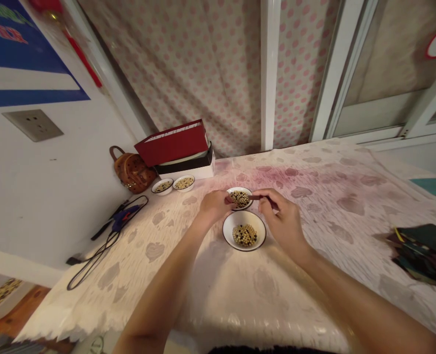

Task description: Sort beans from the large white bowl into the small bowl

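My right hand (pixel 282 216) is closed round a brown wooden spoon (pixel 255 197), whose far end reaches over the right rim of a small white bowl (pixel 239 189). Mixed pale and dark beans (pixel 240 198) lie in that bowl. At its left rim is my left hand (pixel 215 204), fingers closed, with a small reddish-brown piece showing at the fingertips; I cannot tell what it belongs to. Just nearer to me stands a larger white bowl (pixel 228 235) with a dark rim, holding more of the same beans (pixel 245 235). Neither hand touches this larger bowl.
Two small bowls of beans, one (pixel 162 192) beside another (pixel 184 189), stand at the back left. Behind them are a red box (pixel 173 145) and a brown mini backpack (pixel 134 172). A blue glue gun (pixel 124 217) with its cord lies left. Dark green pieces (pixel 422 250) lie right.
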A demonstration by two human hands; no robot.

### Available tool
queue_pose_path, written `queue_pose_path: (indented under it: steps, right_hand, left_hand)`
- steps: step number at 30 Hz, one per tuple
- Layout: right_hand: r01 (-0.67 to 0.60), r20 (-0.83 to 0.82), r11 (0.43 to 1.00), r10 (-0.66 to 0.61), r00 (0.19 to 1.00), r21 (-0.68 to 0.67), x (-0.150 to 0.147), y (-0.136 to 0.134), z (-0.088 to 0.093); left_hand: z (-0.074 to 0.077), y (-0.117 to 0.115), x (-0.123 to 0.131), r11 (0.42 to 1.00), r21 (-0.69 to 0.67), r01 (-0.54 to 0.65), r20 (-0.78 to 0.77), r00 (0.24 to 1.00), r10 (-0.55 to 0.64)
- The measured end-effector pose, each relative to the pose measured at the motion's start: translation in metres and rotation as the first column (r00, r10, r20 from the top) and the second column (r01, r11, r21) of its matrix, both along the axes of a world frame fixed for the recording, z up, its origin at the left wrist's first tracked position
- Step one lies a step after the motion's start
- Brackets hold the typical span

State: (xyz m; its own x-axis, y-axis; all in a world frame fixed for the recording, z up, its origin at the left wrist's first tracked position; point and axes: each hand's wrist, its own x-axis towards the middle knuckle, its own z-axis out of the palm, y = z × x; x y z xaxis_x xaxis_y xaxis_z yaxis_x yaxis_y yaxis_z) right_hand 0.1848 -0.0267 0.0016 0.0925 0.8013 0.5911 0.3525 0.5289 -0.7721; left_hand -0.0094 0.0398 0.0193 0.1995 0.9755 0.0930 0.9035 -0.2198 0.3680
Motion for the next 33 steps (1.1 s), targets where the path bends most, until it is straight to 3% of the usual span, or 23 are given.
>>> queue_pose_path:
  steps: [4,10,20,25,28,33]
  right_hand:
    - [-0.002,0.003,1.000,0.002,1.000,0.005,0.000,0.001,0.000]
    - [-0.011,-0.009,1.000,0.011,1.000,-0.009,0.000,0.001,0.000]
    - [0.008,0.008,1.000,-0.008,1.000,0.003,0.000,0.000,0.001]
    - [0.005,-0.023,1.000,-0.006,1.000,-0.014,0.000,0.001,0.001]
    - [-0.018,-0.073,0.999,0.014,0.997,-0.049,-0.001,0.001,0.001]
    - [-0.038,-0.103,0.997,0.031,0.994,-0.062,-0.005,-0.003,0.001]
  left_hand:
    - [-0.001,0.016,0.015,0.999,-0.046,0.005,-0.067,0.998,-0.009]
    - [-0.009,0.026,0.026,0.999,-0.009,0.046,-0.053,0.998,-0.047]
    - [-0.019,0.025,0.010,0.998,0.042,0.052,0.214,0.975,-0.060]
    - [-0.019,0.014,0.008,0.988,0.151,0.030,0.309,0.948,-0.077]
    - [-0.018,-0.003,0.009,0.992,0.124,0.035,0.510,0.855,-0.093]
    - [-0.012,-0.031,0.015,0.989,-0.019,0.148,0.838,0.542,-0.064]
